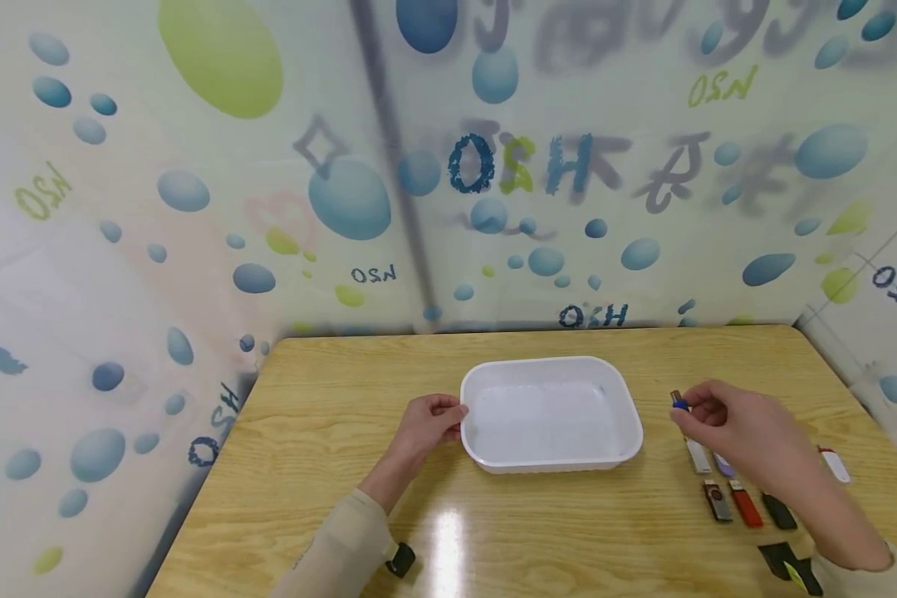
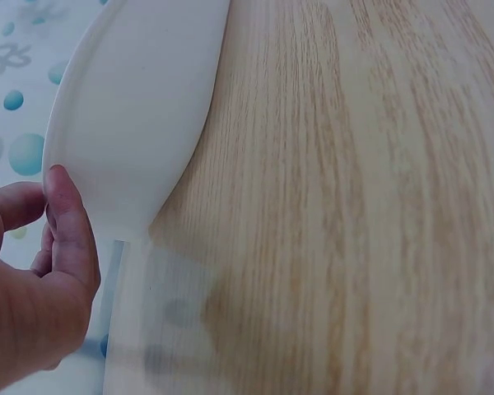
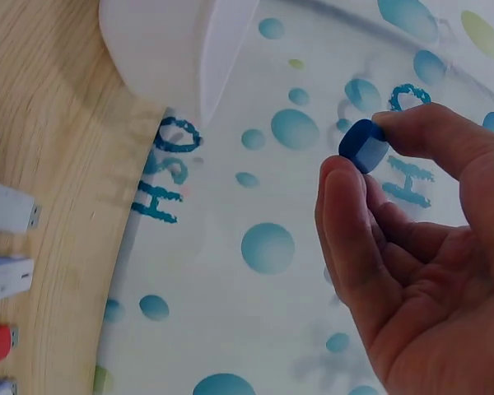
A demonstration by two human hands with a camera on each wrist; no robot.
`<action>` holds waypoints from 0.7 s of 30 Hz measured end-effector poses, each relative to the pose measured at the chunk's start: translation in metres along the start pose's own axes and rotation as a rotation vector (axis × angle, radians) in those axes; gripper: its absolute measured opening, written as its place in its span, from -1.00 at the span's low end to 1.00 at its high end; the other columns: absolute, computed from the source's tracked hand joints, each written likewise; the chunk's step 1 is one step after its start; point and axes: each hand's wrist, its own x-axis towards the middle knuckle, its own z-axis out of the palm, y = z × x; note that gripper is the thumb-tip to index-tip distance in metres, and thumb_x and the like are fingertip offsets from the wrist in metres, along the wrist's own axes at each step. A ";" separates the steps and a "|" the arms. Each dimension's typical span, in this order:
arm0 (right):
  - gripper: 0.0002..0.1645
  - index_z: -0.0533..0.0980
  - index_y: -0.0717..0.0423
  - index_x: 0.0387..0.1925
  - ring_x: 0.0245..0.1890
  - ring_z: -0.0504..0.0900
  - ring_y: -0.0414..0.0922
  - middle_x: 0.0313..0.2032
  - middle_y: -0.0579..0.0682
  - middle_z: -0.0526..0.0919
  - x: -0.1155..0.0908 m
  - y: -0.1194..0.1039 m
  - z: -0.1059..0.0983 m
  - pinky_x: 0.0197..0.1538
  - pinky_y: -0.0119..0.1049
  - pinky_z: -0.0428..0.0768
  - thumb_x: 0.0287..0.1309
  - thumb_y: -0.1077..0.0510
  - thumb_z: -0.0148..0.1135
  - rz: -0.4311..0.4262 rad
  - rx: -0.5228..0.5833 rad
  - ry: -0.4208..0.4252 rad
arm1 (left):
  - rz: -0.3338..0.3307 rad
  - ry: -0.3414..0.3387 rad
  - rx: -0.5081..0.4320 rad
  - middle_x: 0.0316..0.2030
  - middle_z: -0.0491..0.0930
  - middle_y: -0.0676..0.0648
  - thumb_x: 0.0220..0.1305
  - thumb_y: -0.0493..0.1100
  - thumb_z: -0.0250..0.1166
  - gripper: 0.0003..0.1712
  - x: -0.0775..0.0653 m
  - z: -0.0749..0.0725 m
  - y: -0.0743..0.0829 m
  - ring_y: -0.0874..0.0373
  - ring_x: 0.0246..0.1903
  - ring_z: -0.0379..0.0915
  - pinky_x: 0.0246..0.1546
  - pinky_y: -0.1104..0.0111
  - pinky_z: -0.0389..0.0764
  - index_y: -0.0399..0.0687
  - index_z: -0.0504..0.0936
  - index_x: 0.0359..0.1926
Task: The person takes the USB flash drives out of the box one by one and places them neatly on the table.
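Observation:
A white plastic basin [image 1: 553, 459] stands on the wooden table. My left hand [image 1: 423, 425] pinches its left rim between thumb and fingers; the left wrist view shows the fingertips right at the edge of the basin wall [image 2: 140, 107]. To the right of the basin, my right hand [image 1: 751, 428] is raised over the table. Between its thumb and fingertips it pinches a small blue USB stick [image 1: 678, 402], its metal plug pointing away. In the right wrist view only the rounded blue end of the USB stick [image 3: 364, 146] shows.
Beneath and near my right forearm lie several USB sticks: silver [image 1: 698, 457], purple [image 1: 723, 465], brown-grey [image 1: 717, 502], red [image 1: 747, 505], black [image 1: 780, 512] and white-and-red [image 1: 835, 465]. A patterned curtain wall [image 1: 493, 286] rises behind the table's back edge.

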 end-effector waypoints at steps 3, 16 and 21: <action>-0.22 0.54 0.22 -0.13 -0.39 0.54 -0.17 -0.37 -0.09 0.60 -0.005 0.007 -0.003 -0.40 -0.26 0.52 0.13 -0.43 0.09 0.031 -0.003 0.002 | 0.002 -0.004 0.005 -0.21 0.59 -0.33 0.26 -0.18 0.30 -0.60 0.000 0.000 0.000 0.10 -0.41 0.55 -0.37 0.36 0.66 -0.42 0.54 -0.01; -0.26 0.49 0.40 -0.12 -0.42 0.58 -0.01 -0.39 0.05 0.61 -0.021 0.048 -0.014 -0.43 -0.10 0.58 0.23 -0.28 0.12 0.114 -0.048 0.079 | 0.004 -0.004 0.020 -0.21 0.58 -0.33 0.24 -0.15 0.32 -0.60 0.003 0.000 -0.002 0.06 -0.40 0.56 -0.36 0.37 0.66 -0.40 0.55 -0.03; -0.33 0.47 0.43 -0.15 -0.47 0.56 -0.02 -0.43 0.06 0.60 -0.024 0.064 -0.016 -0.55 -0.24 0.53 0.24 -0.20 0.17 0.154 -0.053 0.121 | 0.003 -0.004 0.019 -0.24 0.59 -0.29 0.25 -0.16 0.31 -0.60 0.004 0.001 -0.002 0.16 -0.46 0.54 -0.28 0.26 0.67 -0.40 0.54 -0.03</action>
